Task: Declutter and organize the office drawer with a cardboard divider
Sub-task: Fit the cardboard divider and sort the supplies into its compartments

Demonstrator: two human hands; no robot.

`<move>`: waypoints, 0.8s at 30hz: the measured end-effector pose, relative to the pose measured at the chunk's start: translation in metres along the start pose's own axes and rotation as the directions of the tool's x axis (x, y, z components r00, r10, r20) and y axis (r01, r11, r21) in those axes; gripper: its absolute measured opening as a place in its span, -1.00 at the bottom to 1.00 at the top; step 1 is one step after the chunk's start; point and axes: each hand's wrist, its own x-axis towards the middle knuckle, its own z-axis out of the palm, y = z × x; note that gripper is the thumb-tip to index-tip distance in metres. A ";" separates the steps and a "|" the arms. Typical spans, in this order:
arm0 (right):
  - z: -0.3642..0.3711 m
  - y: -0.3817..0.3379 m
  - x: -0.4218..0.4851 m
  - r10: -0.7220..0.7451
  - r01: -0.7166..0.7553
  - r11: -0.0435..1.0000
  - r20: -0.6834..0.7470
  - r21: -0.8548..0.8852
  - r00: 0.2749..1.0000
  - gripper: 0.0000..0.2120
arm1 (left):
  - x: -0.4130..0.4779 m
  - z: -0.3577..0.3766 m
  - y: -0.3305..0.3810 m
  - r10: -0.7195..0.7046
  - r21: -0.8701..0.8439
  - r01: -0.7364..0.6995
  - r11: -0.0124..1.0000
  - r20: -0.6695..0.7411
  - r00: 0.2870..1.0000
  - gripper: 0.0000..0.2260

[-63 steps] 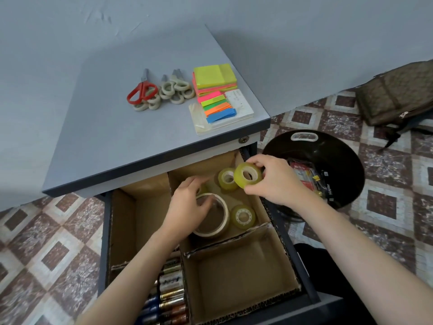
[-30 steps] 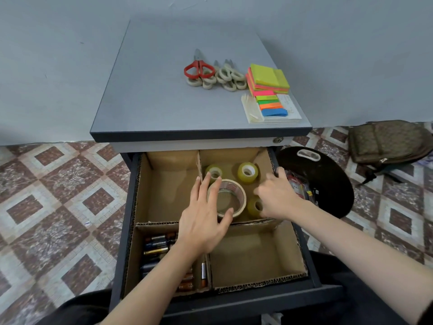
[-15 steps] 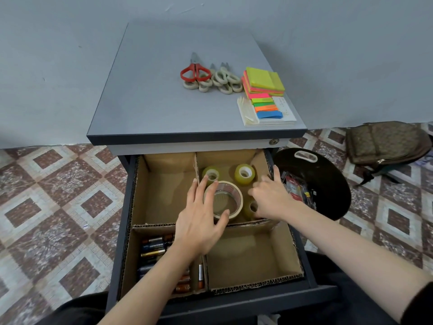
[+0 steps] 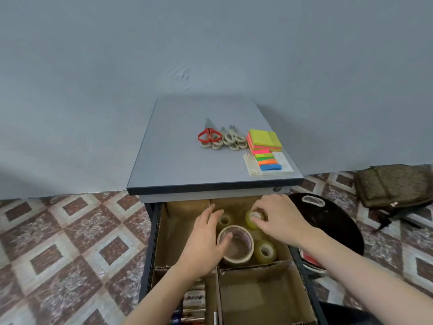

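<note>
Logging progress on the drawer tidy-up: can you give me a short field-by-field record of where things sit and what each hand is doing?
Drawer: open, split by cardboard divider
Far right compartment: large tape roll, small tape rolls
Near left compartment: batteries
Left hand: fingers straight, thumb on large tape roll's rim
Right hand: pinches the farthest small roll
Cabinet top: scissors, sticky notes

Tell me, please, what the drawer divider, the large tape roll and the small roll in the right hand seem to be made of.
Divider: corrugated cardboard, matte brown; fluted cut edges show. Large tape roll: probably clear packing tape on a pale core; glossy, brownish. Small roll, pinched by the right hand: likely clear plastic tape, yellowish, translucent.
</note>
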 end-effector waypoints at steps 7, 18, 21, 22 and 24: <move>-0.045 -0.010 0.053 0.027 -0.013 0.993 -0.115 0.121 0.993 -0.71 | 0.037 -0.062 0.008 0.091 0.128 -0.069 0.989 -0.181 0.979 -0.65; -0.058 -0.009 0.183 0.105 -0.110 0.974 0.036 0.199 0.994 -0.37 | 0.162 -0.091 0.016 0.114 0.433 -0.062 0.899 -0.094 0.989 -0.42; -0.051 -0.009 0.205 0.129 -0.141 0.976 0.084 0.165 0.988 -0.44 | 0.187 -0.089 0.014 0.088 0.447 -0.055 0.893 -0.052 0.995 -0.39; -0.046 -0.009 0.209 0.124 -0.137 0.980 0.096 0.147 0.988 -0.45 | 0.193 -0.089 0.011 0.083 0.456 -0.060 0.888 -0.030 0.996 -0.39; -0.037 -0.009 0.213 0.124 -0.137 0.979 0.092 0.152 0.988 -0.43 | 0.199 -0.087 0.003 0.063 0.487 -0.058 0.871 0.006 0.998 -0.40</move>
